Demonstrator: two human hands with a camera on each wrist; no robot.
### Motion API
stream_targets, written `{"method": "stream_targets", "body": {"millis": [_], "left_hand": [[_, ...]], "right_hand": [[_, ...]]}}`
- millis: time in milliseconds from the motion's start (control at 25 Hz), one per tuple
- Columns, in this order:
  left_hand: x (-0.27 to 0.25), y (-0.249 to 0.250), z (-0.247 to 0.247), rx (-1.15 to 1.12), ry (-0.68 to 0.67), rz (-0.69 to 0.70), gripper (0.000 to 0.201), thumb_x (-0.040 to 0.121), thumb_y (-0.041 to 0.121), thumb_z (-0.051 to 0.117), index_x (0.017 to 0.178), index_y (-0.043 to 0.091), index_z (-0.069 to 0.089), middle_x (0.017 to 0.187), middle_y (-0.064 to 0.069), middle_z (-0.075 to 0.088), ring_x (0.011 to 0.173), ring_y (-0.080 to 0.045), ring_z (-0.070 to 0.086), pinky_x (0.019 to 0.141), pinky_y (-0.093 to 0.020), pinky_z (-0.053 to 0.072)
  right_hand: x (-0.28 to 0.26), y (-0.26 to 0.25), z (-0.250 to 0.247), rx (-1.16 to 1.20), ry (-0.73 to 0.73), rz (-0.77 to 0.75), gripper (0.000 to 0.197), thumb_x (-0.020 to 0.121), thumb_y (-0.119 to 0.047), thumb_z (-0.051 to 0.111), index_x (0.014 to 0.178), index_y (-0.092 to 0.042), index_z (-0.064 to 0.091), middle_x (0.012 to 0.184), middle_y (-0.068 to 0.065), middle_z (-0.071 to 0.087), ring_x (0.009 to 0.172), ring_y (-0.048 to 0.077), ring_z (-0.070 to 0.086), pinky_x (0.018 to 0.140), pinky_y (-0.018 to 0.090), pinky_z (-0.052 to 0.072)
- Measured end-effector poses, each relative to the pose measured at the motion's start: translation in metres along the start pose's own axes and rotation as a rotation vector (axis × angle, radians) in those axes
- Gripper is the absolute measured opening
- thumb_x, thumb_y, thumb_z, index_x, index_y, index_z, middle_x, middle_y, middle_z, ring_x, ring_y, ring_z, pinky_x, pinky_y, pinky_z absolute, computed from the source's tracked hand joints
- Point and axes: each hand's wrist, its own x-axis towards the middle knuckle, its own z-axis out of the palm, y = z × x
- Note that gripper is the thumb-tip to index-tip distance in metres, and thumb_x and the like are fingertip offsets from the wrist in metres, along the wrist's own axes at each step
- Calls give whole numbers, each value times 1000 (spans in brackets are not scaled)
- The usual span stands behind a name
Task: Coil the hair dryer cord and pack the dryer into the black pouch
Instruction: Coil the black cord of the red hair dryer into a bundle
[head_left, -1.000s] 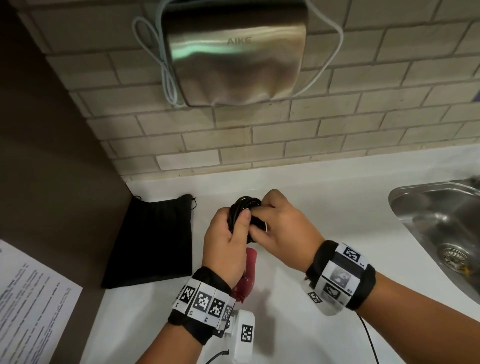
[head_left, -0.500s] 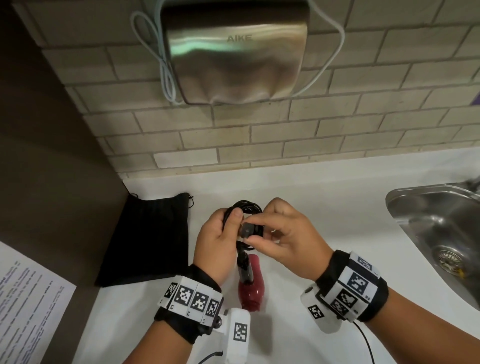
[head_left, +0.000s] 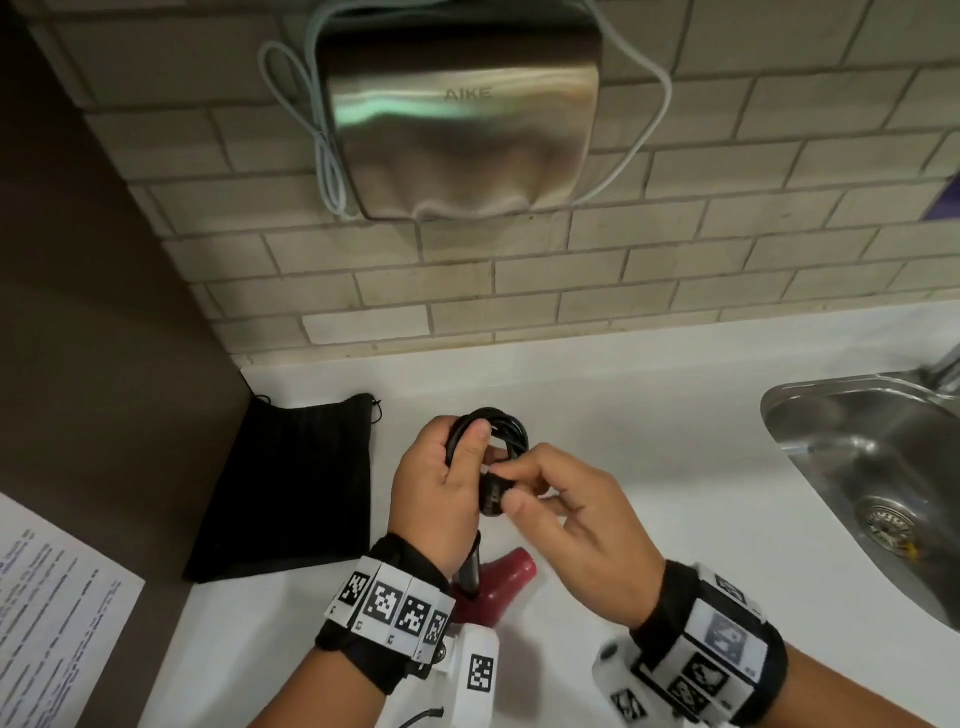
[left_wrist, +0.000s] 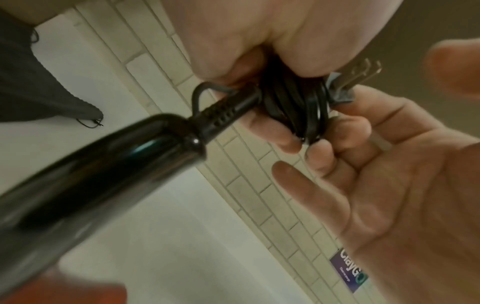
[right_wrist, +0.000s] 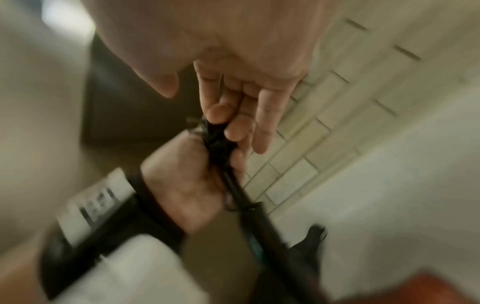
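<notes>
My left hand (head_left: 441, 483) grips a tight coil of black cord (head_left: 491, 431), thumb pressed over the loops. My right hand (head_left: 561, 509) pinches the black plug (head_left: 493, 493) at the coil's lower side; its metal prongs (left_wrist: 363, 72) stick out in the left wrist view. The red hair dryer (head_left: 501, 577) hangs below my hands on its black handle (left_wrist: 103, 164), just above the counter. The black pouch (head_left: 291, 483) lies flat on the white counter to the left of my hands. The right wrist view is blurred, with the cord (right_wrist: 218, 139) between both hands.
A steel hand dryer (head_left: 457, 119) with a pale looped cable hangs on the brick wall above. A steel sink (head_left: 872, 478) is set into the counter at the right. A printed sheet (head_left: 47, 623) lies at the lower left, beside a dark side wall.
My right hand has slid from over the coil down to the plug and now pinches it. The coil's top loop stands more exposed. The dryer still hangs below.
</notes>
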Motion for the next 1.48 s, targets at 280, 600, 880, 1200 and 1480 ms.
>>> {"method": "stream_targets", "body": {"millis": [280,600,880,1200,1480], "left_hand": [[-3,-9,2,-63,-50,-33,15,99,27,64,96,19,75,83,1,80,77,-12,77,68,-23,59],[-9,-25,9,-156,-48,-163,22,99,27,64,88,14,78,79,-5,81,76,-17,77,75,-34,61],[16,-50,-6,-212,-240,-268,26,95,46,65,113,33,79,115,6,80,118,-15,69,105,-42,52],[-43,-137,-21,463,-522,-411,68,76,46,82,136,34,53,113,14,71,102,-8,71,95,-38,60],[-45,-143,-28,275,-409,-528,52,83,38,81,129,25,58,115,4,65,96,-14,70,62,-27,62]], "right_hand": [[3,3,13,553,58,761,45,78,-44,85,87,-11,56,91,11,59,83,19,57,77,43,62],[11,17,10,499,-124,719,30,100,-23,64,117,0,72,118,21,76,105,26,77,102,36,58],[9,44,30,556,-25,564,39,100,-33,69,129,-11,56,119,11,76,106,33,78,104,56,55],[25,99,9,679,242,948,38,103,-28,62,124,4,62,117,30,75,97,36,80,82,41,65],[4,147,-6,285,11,1261,49,108,-33,48,128,12,55,104,28,76,69,28,79,65,37,65]]}}
